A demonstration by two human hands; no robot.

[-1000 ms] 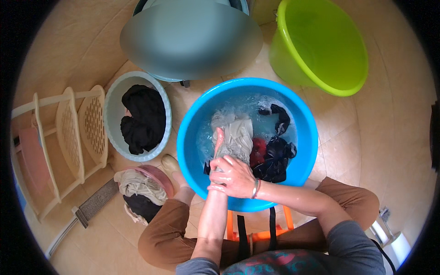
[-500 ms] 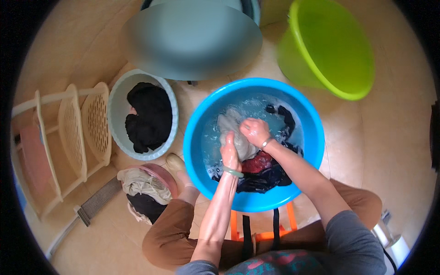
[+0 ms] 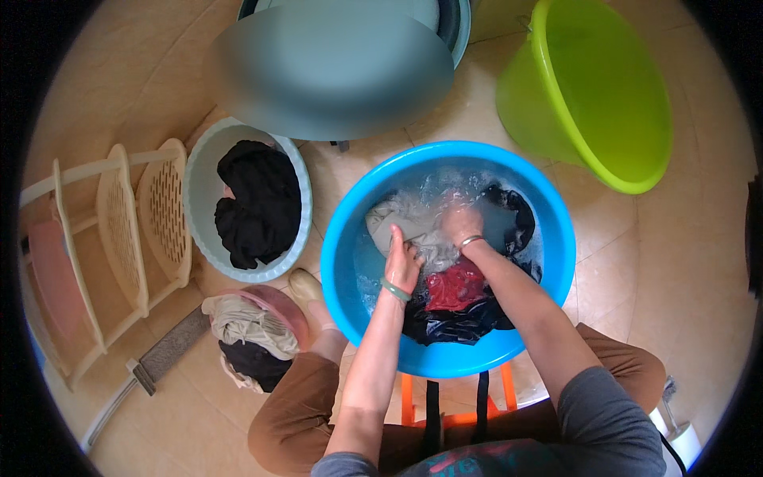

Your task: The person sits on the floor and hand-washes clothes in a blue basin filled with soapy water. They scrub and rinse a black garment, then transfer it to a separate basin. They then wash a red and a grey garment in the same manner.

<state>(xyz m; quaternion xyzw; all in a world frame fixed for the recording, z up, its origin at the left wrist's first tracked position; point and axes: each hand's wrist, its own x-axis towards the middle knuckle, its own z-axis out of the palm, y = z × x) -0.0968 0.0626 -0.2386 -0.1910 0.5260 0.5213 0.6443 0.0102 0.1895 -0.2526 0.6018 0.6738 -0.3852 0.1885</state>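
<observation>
Kneading a pale grey garment (image 3: 413, 226) in the round blue plastic basin (image 3: 548, 310), both hands work in soapy water. Left hand (image 3: 403, 262): fingers curled, pressing/gripping wet cloth; green bangle at wrist. Right hand (image 3: 459, 224): closed on same cloth, fingers partly under foam, so grip extent unclear. Red item (image 3: 455, 286) and dark clothes (image 3: 465, 322) lie soaked just beside. Adjacent: pale smooth tub w/ black laundry (image 3: 254, 203), glossy lime-green basin (image 3: 596, 87), slotted beige rack (image 3: 119, 238). Stool mostly hidden.
</observation>
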